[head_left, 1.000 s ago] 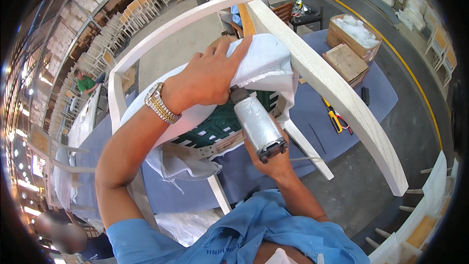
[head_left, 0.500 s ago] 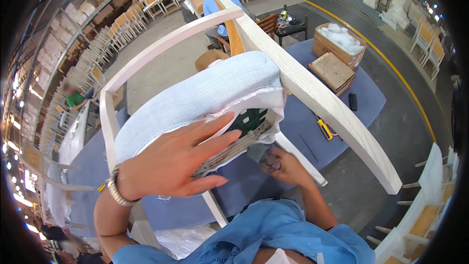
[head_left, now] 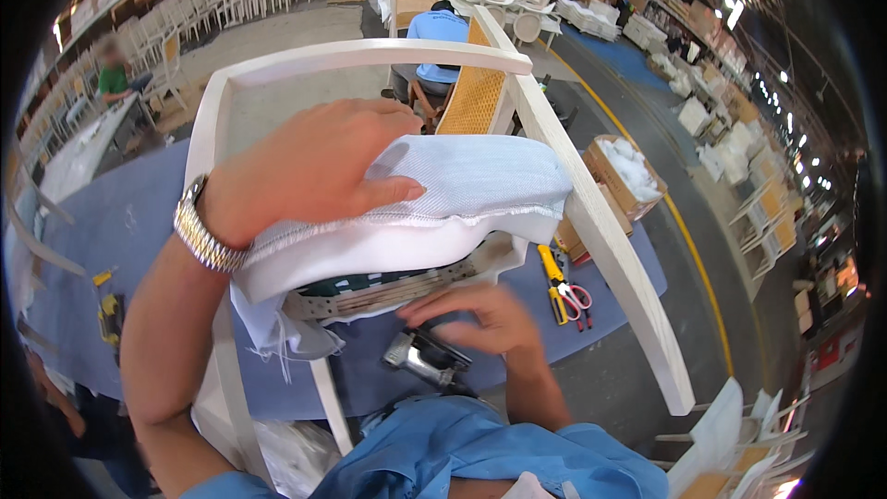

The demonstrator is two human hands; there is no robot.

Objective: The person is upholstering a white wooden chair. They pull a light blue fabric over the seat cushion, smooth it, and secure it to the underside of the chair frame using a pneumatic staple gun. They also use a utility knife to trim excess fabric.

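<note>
Flat, spread left hand (head_left: 309, 166) presses the white seat cushion (head_left: 462, 189); right hand (head_left: 480, 319) loosely curled over a metal stapler (head_left: 420, 360).

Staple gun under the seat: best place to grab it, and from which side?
Judging by its pose, grip the staple gun by its dark handle, coming from below the seat cushion on the person's side. The metal nose points left and the right hand already lies on the handle end. The left hand presses the cushion, so the top is blocked.
</note>
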